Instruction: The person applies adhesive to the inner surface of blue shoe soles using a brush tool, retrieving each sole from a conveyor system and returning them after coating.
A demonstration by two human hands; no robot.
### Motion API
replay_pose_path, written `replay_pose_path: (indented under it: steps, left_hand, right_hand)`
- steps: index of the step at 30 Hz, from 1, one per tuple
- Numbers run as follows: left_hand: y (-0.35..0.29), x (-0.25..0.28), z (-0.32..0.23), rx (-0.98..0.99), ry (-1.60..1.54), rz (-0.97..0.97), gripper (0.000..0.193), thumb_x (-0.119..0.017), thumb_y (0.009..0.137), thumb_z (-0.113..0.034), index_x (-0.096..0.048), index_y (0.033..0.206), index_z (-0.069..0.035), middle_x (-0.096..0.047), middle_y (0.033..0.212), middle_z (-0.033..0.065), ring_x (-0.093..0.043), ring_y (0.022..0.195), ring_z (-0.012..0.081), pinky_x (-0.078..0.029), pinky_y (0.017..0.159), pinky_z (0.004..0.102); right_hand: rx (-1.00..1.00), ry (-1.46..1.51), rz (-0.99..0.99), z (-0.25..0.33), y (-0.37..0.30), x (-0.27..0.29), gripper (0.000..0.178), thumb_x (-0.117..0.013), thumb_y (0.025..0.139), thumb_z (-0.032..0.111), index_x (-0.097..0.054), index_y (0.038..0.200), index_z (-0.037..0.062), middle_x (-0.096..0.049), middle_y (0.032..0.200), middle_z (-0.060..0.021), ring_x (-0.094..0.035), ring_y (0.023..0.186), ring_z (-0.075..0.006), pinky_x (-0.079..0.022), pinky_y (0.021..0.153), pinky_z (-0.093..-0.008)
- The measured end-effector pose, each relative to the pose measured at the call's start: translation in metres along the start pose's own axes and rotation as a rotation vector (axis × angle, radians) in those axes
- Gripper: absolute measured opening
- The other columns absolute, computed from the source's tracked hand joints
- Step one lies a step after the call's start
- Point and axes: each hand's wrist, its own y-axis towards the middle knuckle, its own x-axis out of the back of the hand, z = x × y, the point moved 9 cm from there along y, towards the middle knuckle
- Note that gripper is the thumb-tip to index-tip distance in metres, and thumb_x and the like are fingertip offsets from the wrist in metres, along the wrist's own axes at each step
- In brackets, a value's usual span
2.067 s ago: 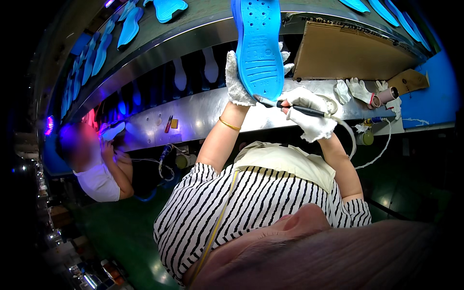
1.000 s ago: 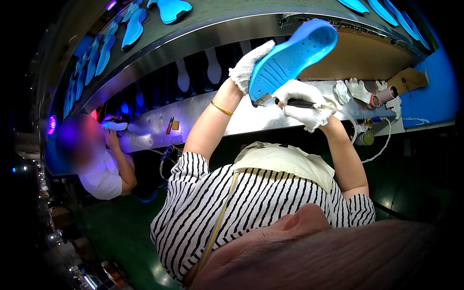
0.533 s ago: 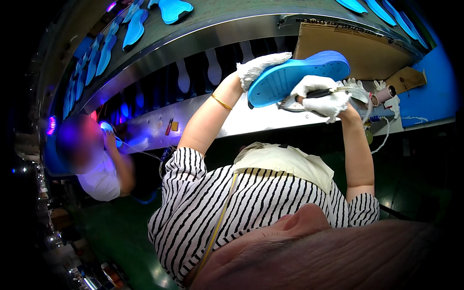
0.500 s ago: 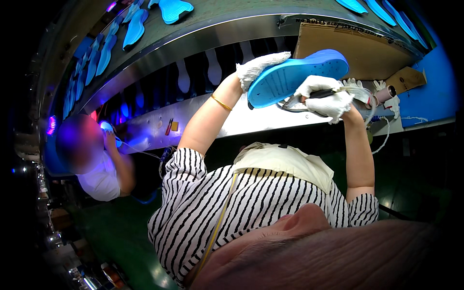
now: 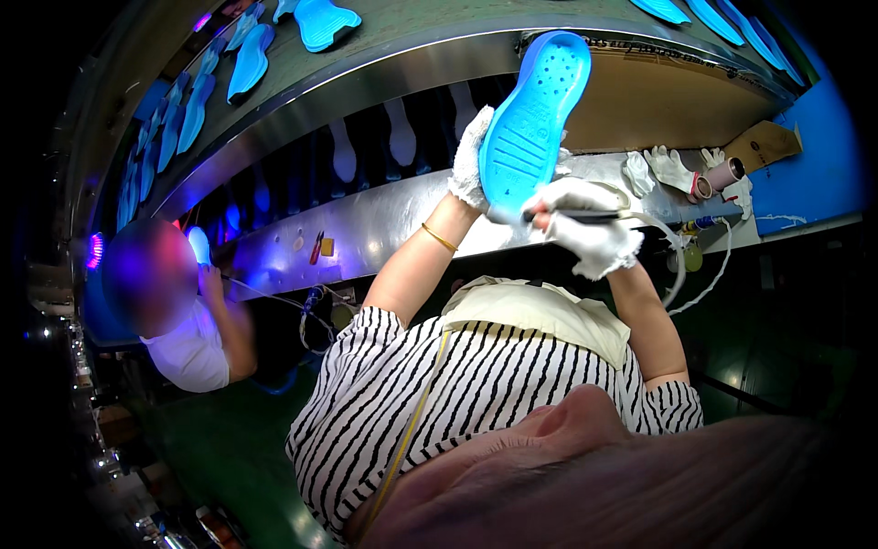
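A bright blue shoe sole [image 5: 530,128] is held up in front of me by my left hand [image 5: 470,163], gloved in white knit and closed round its left edge. The sole stands nearly upright, its face with grooves and small holes toward me. My right hand [image 5: 593,240], also gloved, grips a dark pen-shaped tool [image 5: 593,218] at the sole's lower end. A pale hose [image 5: 675,242] runs from the tool down past my right wrist. The tool's tip is blurred, so whether it touches the sole I cannot tell.
Behind the metal bench [image 5: 384,220] runs a conveyor belt [image 5: 402,26] carrying several blue soles [image 5: 249,64]. A cardboard box [image 5: 649,105], loose white gloves [image 5: 670,170] and a cylindrical cup [image 5: 725,174] are at right. Red-handled pliers [image 5: 316,247] lie left; a co-worker [image 5: 187,343] sits beyond.
The sole has swung from a sideways slant to nearly upright, its wider end now pointing away. My right hand and the tool have moved down and left to the sole's near end.
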Motion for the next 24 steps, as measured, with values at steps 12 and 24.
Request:
replay_pose_path:
  steps: [12, 24]
  left_hand:
    - [-0.007, -0.009, 0.013, 0.029, -0.135, 0.138, 0.073, -0.038, 0.089, -0.055, -0.037, 0.136, 0.001, -0.051, 0.125, 0.0256, -0.056, 0.11, 0.0376, -0.047, 0.094, 0.0479]
    - [-0.019, 0.01, 0.012, -0.077, -0.126, -0.147, 0.069, -0.041, 0.093, -0.053, -0.04, 0.134, 0.003, -0.054, 0.124, 0.0205, -0.06, 0.102, 0.0329, -0.049, 0.092, 0.0441]
  right_hand:
    - [0.252, -0.087, -0.156, 0.025, 0.01, 0.005, 0.013, -0.064, 0.079, -0.007, -0.063, 0.091, -0.0022, -0.066, 0.085, -0.0075, -0.062, 0.072, -0.0107, -0.052, 0.068, -0.0245]
    - [0.012, -0.052, -0.264, 0.009, 0.017, 0.039, 0.016, -0.069, 0.081, 0.005, -0.063, 0.095, -0.0004, -0.067, 0.086, -0.0056, -0.062, 0.077, -0.0086, -0.05, 0.072, -0.0231]
